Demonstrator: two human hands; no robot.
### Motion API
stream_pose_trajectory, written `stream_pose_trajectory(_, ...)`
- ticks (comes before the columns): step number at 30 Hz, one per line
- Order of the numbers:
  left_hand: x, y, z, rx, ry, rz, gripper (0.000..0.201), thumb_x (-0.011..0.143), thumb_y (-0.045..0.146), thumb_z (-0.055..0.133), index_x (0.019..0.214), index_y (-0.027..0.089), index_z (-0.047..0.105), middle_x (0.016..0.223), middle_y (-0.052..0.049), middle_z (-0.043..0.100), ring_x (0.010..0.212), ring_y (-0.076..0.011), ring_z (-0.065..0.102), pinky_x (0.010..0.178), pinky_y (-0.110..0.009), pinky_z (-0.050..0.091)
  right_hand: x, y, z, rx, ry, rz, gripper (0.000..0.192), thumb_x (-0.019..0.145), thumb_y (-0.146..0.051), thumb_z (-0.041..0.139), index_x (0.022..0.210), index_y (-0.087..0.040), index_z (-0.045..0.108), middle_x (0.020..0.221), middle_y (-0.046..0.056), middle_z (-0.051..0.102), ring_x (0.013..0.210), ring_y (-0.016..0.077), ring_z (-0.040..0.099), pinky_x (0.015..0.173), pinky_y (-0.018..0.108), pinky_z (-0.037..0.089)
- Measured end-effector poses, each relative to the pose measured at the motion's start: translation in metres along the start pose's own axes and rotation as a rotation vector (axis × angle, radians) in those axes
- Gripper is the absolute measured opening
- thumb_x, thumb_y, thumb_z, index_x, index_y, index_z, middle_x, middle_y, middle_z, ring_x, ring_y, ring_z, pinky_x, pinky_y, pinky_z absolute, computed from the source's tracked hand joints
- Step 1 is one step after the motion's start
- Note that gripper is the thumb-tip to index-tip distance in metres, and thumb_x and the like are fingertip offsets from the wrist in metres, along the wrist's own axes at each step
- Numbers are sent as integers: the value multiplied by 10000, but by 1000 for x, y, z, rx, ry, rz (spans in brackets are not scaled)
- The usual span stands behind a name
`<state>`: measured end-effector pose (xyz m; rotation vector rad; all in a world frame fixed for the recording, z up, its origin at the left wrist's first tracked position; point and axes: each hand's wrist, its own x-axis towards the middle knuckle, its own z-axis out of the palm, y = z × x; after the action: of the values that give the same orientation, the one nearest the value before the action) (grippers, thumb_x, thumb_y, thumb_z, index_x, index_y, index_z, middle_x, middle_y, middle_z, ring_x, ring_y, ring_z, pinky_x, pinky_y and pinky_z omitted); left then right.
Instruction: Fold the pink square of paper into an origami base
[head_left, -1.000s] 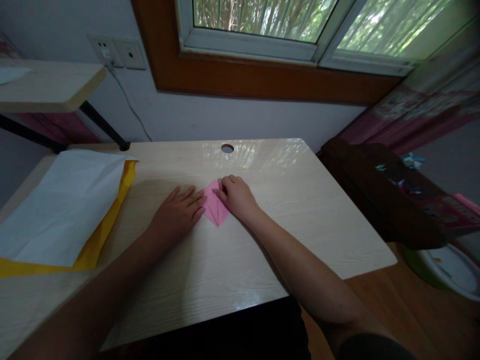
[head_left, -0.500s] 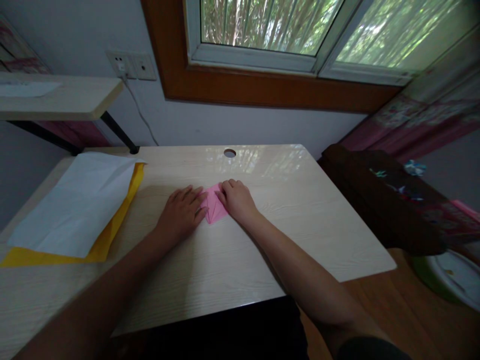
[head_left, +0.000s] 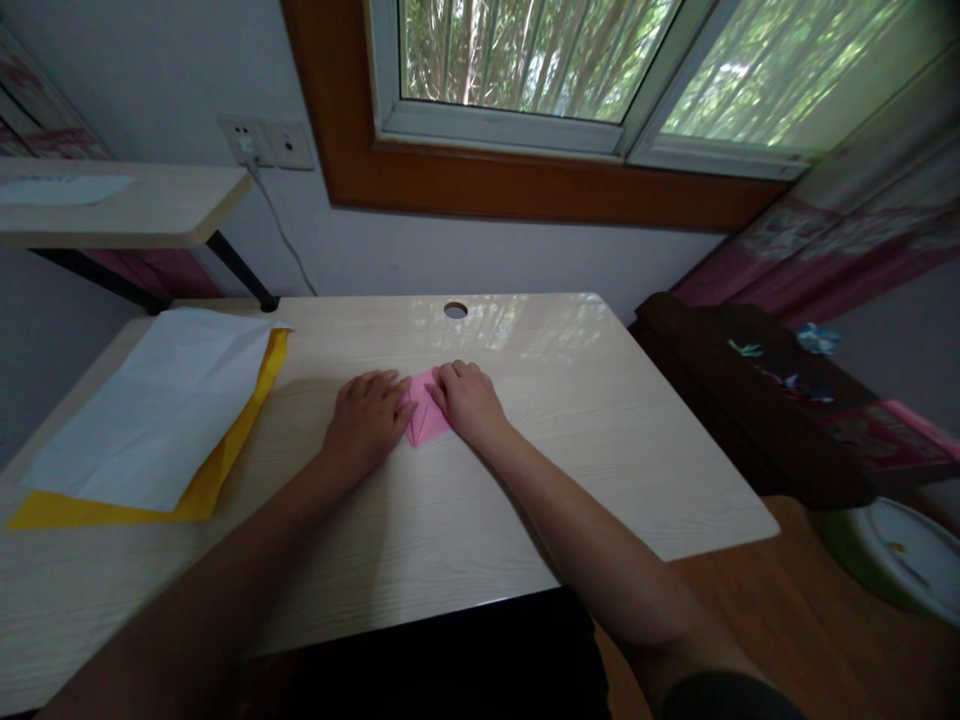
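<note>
Head view, looking down on a pale wood-grain desk (head_left: 465,520) filling the centre of the frame. Small folded pink paper piece (head_left: 423,418) flat on the desk, just above frame centre, pointed tip toward the bottom of the frame. Left hand (head_left: 365,422) palm down just left of the pink paper, fingers spread flat, fingertips touching or overlapping its left edge. Right hand (head_left: 469,402) palm down on the right side of the pink paper, fingers curled over its upper right edge and pressing down. Both hands' grip: flat and open, nothing pinched or lifted, paper only pressed to the desk between them; thumbs hidden, so possibly a thumb tucked under an edge, cannot tell. Forearms running in from lower left and lower right of the frame.

Left of frame: large white paper sheet (head_left: 150,410) lying on top of a yellow paper sheet (head_left: 225,460), yellow showing along the right and lower edges, both well apart from the hands. Round cable hole (head_left: 455,310) in the desk near its far edge, above the hands. Upper left: light wooden shelf (head_left: 127,205) on a black bracket, white wall sockets (head_left: 266,145) with a cable hanging down. Top of frame: brown-framed window (head_left: 525,190), greenery outside. Right of frame: dark brown furniture piece (head_left: 750,400) beside the desk, pink patterned curtain (head_left: 840,240) above it, white and green round object (head_left: 900,555) on the wooden floor at lower right, blurred.
</note>
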<state>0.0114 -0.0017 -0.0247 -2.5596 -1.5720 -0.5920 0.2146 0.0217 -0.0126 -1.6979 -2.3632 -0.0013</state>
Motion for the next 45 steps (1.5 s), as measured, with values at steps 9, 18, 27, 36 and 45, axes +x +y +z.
stream_pose_trajectory(9,-10,-8,-11,-91,-88,274,393,1031,312,467,1364,218,654,1493,-108,565,1395,-294,463,1184,-527,394,0,0,1,9,-5,-4,290,1053,-428,469,1135,-200,628,1141,133,665,1069,287,570,907,386,440)
stream_pose_trajectory(18,-44,-8,-23,-136,-141,353,387,1028,285,483,1373,231,650,1481,-57,598,1406,-288,478,1183,-536,411,0,-2,0,9,1,13,314,1054,-451,456,1131,-201,629,1152,136,660,1071,288,571,893,385,445)
stream_pose_trajectory(27,-60,0,-29,-134,-137,368,379,1027,260,490,1372,217,642,1465,-59,611,1409,-281,490,1188,-519,404,-2,-2,-2,5,6,12,294,1050,-439,476,1122,-198,628,1151,131,662,1070,288,569,882,376,442)
stream_pose_trajectory(36,-56,-10,-37,-234,-157,429,300,1029,247,490,1236,220,706,1317,-62,705,1290,-243,592,1148,-509,462,-1,-2,-2,8,6,11,288,1047,-433,487,1108,-194,635,1130,124,672,1056,281,574,884,370,440)
stream_pose_trajectory(45,-9,3,-17,-184,-65,505,333,1016,254,515,1290,162,680,1327,-120,697,1288,-266,623,1123,-480,513,1,10,-6,29,-33,84,278,1055,-394,468,1109,-184,643,1112,120,700,1044,259,616,894,340,438)
